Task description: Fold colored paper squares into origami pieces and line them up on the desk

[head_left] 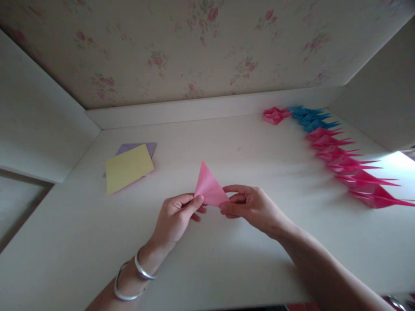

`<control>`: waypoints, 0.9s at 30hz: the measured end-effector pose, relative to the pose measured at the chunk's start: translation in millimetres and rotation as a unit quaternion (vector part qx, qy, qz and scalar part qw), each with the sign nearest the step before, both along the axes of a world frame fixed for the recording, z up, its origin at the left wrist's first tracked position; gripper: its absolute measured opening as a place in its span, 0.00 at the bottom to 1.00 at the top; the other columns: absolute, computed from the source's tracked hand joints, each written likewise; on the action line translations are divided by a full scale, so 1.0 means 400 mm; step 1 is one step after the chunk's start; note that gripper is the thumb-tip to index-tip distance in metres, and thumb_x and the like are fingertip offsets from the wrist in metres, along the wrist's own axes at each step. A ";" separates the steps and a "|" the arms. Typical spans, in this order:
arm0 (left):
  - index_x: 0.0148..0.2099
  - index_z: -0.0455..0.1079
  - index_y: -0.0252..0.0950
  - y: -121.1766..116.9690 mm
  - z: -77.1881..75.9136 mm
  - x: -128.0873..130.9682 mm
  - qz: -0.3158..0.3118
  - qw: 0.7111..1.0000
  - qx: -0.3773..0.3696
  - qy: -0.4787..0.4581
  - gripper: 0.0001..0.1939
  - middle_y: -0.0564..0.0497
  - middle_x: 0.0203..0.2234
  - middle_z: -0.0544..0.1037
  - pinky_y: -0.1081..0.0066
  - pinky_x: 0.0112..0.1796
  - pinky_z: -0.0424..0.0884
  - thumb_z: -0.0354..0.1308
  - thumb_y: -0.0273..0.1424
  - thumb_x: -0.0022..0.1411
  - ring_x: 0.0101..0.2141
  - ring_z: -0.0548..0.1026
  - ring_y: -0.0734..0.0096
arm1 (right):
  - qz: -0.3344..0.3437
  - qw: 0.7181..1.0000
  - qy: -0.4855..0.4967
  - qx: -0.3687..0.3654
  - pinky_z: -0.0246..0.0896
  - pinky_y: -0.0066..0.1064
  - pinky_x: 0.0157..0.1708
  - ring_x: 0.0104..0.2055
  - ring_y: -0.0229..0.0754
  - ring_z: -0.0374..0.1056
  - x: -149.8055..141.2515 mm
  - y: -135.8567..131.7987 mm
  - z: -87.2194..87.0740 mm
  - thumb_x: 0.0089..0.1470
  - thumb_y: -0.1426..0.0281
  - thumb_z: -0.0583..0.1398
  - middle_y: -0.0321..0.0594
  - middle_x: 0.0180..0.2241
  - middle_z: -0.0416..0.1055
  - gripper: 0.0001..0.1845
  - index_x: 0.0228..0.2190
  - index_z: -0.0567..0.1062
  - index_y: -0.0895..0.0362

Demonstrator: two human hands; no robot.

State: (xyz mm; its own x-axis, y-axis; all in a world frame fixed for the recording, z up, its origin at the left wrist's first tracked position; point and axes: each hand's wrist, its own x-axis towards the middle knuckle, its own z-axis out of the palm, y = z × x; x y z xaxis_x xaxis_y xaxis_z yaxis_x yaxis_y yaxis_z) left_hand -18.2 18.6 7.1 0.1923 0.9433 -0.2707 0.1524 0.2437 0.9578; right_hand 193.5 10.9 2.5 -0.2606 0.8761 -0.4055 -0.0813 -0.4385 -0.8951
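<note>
A pink sheet of origami paper [210, 186], folded to a triangle with a crease across it, is held up above the white table between my two hands. My left hand [177, 214] pinches its left corner between thumb and fingers. At the lower right corner, my right hand [251, 205] grips the paper the same way, thumb on the near side. The triangle's tip points up and away from me. My fingertips behind the paper are partly hidden.
On the left of the white table [207, 263] lie a yellow sheet [129, 168] and a purple sheet [151, 148] beneath it. Along the right stand several pink folded-paper pieces [359, 178] and blue ones [309, 119]. Another pink piece [275, 115] sits near the back wall [220, 56].
</note>
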 end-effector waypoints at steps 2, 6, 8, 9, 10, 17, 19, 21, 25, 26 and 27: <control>0.34 0.80 0.34 0.000 -0.005 0.002 0.005 1.000 0.024 -0.007 0.12 0.49 0.27 0.82 0.78 0.27 0.74 0.62 0.38 0.62 0.30 0.78 0.70 | -0.004 1.000 0.004 0.003 0.72 0.34 0.38 0.32 0.40 0.76 0.000 0.001 0.003 0.45 0.66 0.71 0.42 0.29 0.81 0.26 0.46 0.76 0.60; 0.36 0.80 0.35 0.006 -0.014 -0.001 0.040 0.998 0.039 -0.030 0.09 0.52 0.24 0.81 0.78 0.26 0.75 0.64 0.36 0.60 0.27 0.78 0.73 | -0.006 1.000 0.011 -0.004 0.73 0.34 0.39 0.33 0.40 0.76 0.000 0.000 0.006 0.44 0.66 0.72 0.41 0.29 0.81 0.24 0.44 0.77 0.60; 0.36 0.79 0.35 0.012 -0.014 -0.008 0.077 0.995 0.034 -0.046 0.09 0.53 0.23 0.80 0.79 0.25 0.74 0.66 0.36 0.59 0.25 0.77 0.73 | -0.014 1.000 0.003 -0.004 0.72 0.34 0.38 0.33 0.40 0.76 0.001 -0.001 0.004 0.44 0.65 0.71 0.40 0.29 0.81 0.22 0.41 0.78 0.60; 0.36 0.79 0.35 0.015 -0.014 -0.011 0.092 0.994 0.029 -0.058 0.09 0.53 0.23 0.80 0.79 0.24 0.74 0.66 0.36 0.59 0.25 0.78 0.73 | -0.018 1.000 -0.003 -0.001 0.72 0.34 0.38 0.32 0.40 0.76 0.002 -0.001 0.002 0.44 0.65 0.71 0.40 0.29 0.80 0.21 0.40 0.78 0.60; 0.36 0.79 0.35 0.017 -0.012 -0.014 0.102 0.992 0.024 -0.072 0.09 0.53 0.24 0.80 0.79 0.24 0.74 0.66 0.36 0.59 0.25 0.78 0.73 | -0.019 1.000 -0.010 0.003 0.72 0.34 0.37 0.32 0.40 0.76 0.002 0.000 -0.001 0.44 0.65 0.71 0.40 0.30 0.80 0.20 0.39 0.78 0.59; 0.31 0.74 0.33 0.010 -0.002 -0.016 0.049 0.987 0.001 -0.151 0.12 0.52 0.20 0.79 0.79 0.23 0.72 0.65 0.37 0.60 0.21 0.75 0.76 | -0.028 0.997 -0.038 0.067 0.69 0.33 0.34 0.31 0.39 0.74 0.000 0.005 -0.013 0.49 0.64 0.68 0.41 0.31 0.79 0.16 0.38 0.76 0.58; 0.30 0.74 0.32 0.007 0.002 -0.016 0.013 0.984 -0.014 -0.174 0.13 0.52 0.18 0.78 0.80 0.23 0.70 0.65 0.38 0.60 0.19 0.73 0.78 | -0.067 0.994 -0.045 0.071 0.69 0.33 0.34 0.31 0.39 0.74 0.001 0.005 -0.008 0.50 0.62 0.67 0.41 0.32 0.79 0.16 0.39 0.76 0.58; 0.29 0.74 0.32 0.005 0.005 -0.017 -0.018 0.980 -0.029 -0.197 0.15 0.53 0.16 0.77 0.81 0.22 0.69 0.65 0.38 0.60 0.18 0.72 0.80 | -0.075 0.993 -0.031 0.081 0.70 0.33 0.34 0.30 0.39 0.74 0.001 0.002 0.000 0.53 0.59 0.65 0.42 0.33 0.78 0.16 0.39 0.76 0.58; 0.31 0.75 0.32 -0.004 0.007 -0.014 -0.099 0.963 -0.089 -0.233 0.15 0.52 0.17 0.76 0.81 0.21 0.67 0.66 0.41 0.59 0.18 0.73 0.79 | -0.010 0.989 0.066 0.133 0.70 0.33 0.36 0.34 0.40 0.73 -0.001 -0.016 0.016 0.55 0.58 0.64 0.44 0.39 0.77 0.18 0.44 0.76 0.56; 0.33 0.76 0.32 -0.006 0.007 -0.012 -0.114 0.960 -0.102 -0.234 0.15 0.52 0.18 0.77 0.81 0.21 0.68 0.66 0.41 0.59 0.18 0.73 0.78 | 0.012 0.985 0.090 0.143 0.69 0.33 0.37 0.35 0.40 0.73 -0.002 -0.021 0.019 0.55 0.58 0.65 0.43 0.39 0.77 0.19 0.45 0.75 0.56; 0.36 0.77 0.32 -0.009 0.006 -0.009 -0.125 0.958 -0.110 -0.234 0.15 0.52 0.18 0.77 0.81 0.21 0.68 0.66 0.41 0.59 0.19 0.74 0.78 | 0.035 0.982 0.112 0.150 0.69 0.33 0.37 0.36 0.41 0.73 -0.004 -0.025 0.022 0.54 0.58 0.66 0.42 0.37 0.77 0.21 0.46 0.75 0.56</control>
State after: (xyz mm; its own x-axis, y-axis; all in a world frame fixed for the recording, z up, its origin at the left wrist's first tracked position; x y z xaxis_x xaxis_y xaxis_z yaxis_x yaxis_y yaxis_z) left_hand -21.8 15.2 9.6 0.5538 0.7818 -0.2866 -0.2008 0.4594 0.8652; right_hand 191.9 0.9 11.2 -0.3773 0.9243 -0.0580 -0.2694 -0.1695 -0.9480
